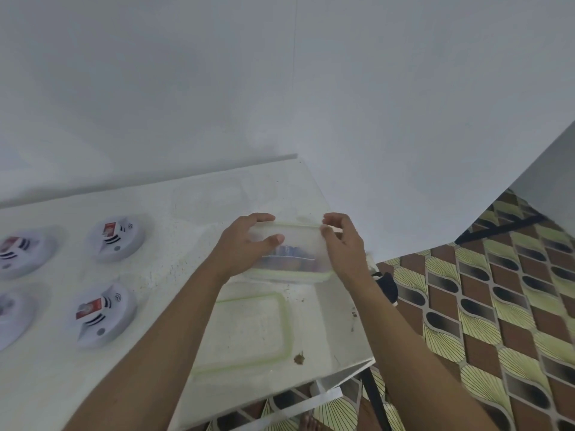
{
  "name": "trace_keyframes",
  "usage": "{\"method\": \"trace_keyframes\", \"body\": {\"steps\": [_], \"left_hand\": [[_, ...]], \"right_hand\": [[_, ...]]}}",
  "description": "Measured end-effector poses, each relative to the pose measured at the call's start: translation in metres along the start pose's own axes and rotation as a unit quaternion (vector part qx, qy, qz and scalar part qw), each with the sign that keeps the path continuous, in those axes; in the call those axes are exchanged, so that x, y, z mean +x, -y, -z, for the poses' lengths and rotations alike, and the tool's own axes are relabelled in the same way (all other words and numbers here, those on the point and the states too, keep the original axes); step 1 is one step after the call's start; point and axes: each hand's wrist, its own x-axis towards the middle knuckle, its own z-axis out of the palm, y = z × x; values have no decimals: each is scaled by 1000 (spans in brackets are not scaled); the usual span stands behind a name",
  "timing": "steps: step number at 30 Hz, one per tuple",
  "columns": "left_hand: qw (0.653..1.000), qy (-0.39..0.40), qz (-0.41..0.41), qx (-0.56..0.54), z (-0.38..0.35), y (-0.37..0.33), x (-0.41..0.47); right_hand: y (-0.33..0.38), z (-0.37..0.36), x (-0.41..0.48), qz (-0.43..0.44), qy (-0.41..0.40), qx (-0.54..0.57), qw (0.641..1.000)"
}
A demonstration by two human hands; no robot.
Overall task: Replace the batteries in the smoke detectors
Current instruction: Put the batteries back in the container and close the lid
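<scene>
- White smoke detectors (pixel 116 239), four in all, were set out in two rows at the left of the table (pixel 161 275). The left pair was cut off by the frame edge, and the red-and-white pieces on their faces were too blurred to be identified.
- None of them was touched; all lay well apart from both hands.
- The left hand (pixel 245 244) was closed on the left end of a clear plastic container (pixel 298 247), with fingers hooked over the far rim and the thumb pressed to the near wall.
- A green-edged lid (pixel 245 331) was laid flat on the table just near of the container, partly hidden by the left forearm.
- A clear tray (pixel 211 197), barely distinguishable from the tabletop, was seen beyond the container.
- The container was held with its long axis left to right, spanned between the hands at the table's right end. The left hand was nearer the detectors, so anything taken out would probably be carried leftward.
- Bluish shapes were seen through the wall, presumably batteries, though this could not be confirmed. Whether a cover was fitted could not be told.
- The right hand (pixel 345 244) was pinched on the rim at the right end.
- A dark object (pixel 387 286) at the table's right edge was half hidden by the right forearm, above the patterned floor (pixel 497 290).
</scene>
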Motion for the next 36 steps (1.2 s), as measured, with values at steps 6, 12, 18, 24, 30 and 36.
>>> {"method": "trace_keyframes", "body": {"steps": [6,12,18,24,30,36], "left_hand": [[989,-103,79,70,-18,-11,3],[992,-54,92,62,-29,-13,-2],[998,16,43,-37,-29,-17,-2],[995,5,69,-77,-36,-17,-4],[993,0,96,-70,-37,-11,-1],[989,-9,105,-100,-40,-10,2]], "right_hand": [[-1,-16,-25,-21,-141,99,985],[9,-26,-11,-110,-7,109,988],[3,-21,9,-99,96,56,989],[5,-23,14,-90,87,35,991],[3,-28,17,-76,73,30,994],[4,-27,13,-73,64,37,995]]}}
